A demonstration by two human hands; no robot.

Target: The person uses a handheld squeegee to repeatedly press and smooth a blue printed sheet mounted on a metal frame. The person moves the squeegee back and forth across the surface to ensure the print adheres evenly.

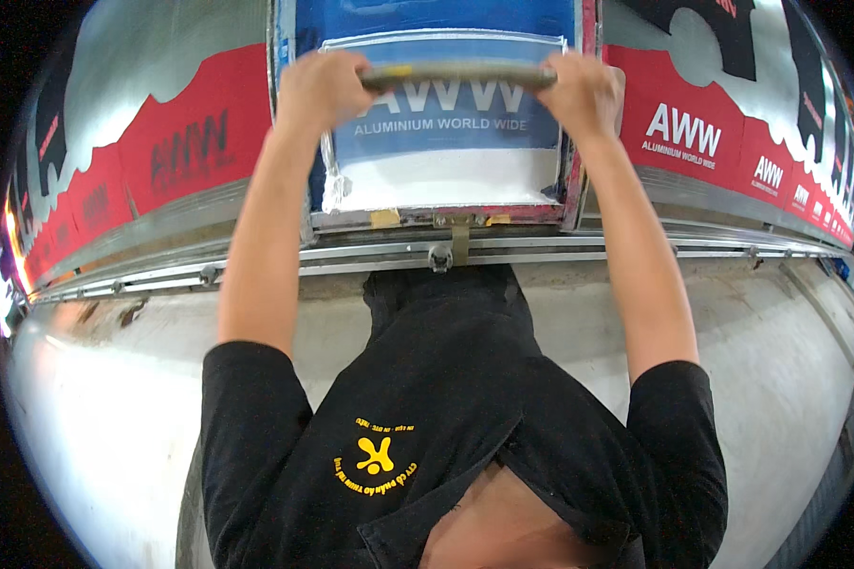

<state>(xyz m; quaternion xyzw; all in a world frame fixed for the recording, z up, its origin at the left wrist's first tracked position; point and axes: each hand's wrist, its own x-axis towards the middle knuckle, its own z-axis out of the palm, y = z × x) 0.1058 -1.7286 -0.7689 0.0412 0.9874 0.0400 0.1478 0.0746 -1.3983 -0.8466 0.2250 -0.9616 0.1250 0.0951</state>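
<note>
A long-handled squeegee [460, 73] lies level across a screen-printing frame [571, 190], gripped at both ends. My left hand [323, 87] wraps round its left end, and my right hand [584, 95] round its right end; both look slightly blurred. Beneath the squeegee is the blue mesh [436, 19] of the screen, with lettering showing on its printing area. White ink [451, 178] covers a band nearest me and rims the area in streaks. The squeegee's lower edge is hard to make out.
Printed red, grey and black fabric panels [199, 104] run along the long table on both sides. Lettering is dark on the left panels, white on the right-hand fabric [683, 123]. A metal rail [560, 246] with small knobs follows the table's near edge, before the pale floor [114, 398].
</note>
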